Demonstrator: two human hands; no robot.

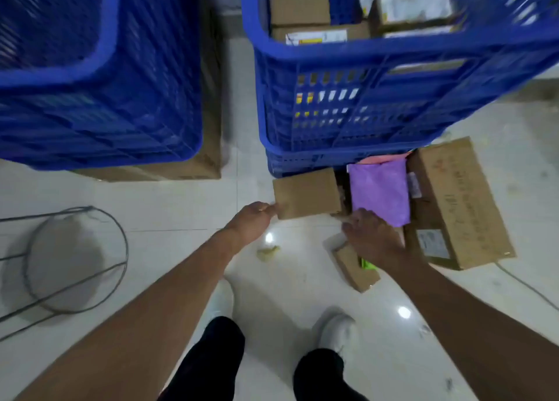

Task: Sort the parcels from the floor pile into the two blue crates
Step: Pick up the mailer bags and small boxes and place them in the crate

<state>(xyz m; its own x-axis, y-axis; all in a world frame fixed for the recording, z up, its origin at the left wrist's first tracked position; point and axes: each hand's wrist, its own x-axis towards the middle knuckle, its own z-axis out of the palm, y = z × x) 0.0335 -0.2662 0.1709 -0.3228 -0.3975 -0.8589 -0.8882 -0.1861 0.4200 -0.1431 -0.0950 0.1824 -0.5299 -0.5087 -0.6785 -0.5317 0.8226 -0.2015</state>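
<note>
Left grip (254, 219) pinches small brown box (307, 193) at left edge; right grip (372, 234) spread wide, touching right corner. Advice: squeeze both sides, lift level, avoid purple bag (379, 192).

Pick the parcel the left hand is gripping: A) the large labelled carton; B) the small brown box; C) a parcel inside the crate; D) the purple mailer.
B: the left hand curls its fingers round the left edge of the small brown box, which lies beside the purple mailer.
</note>
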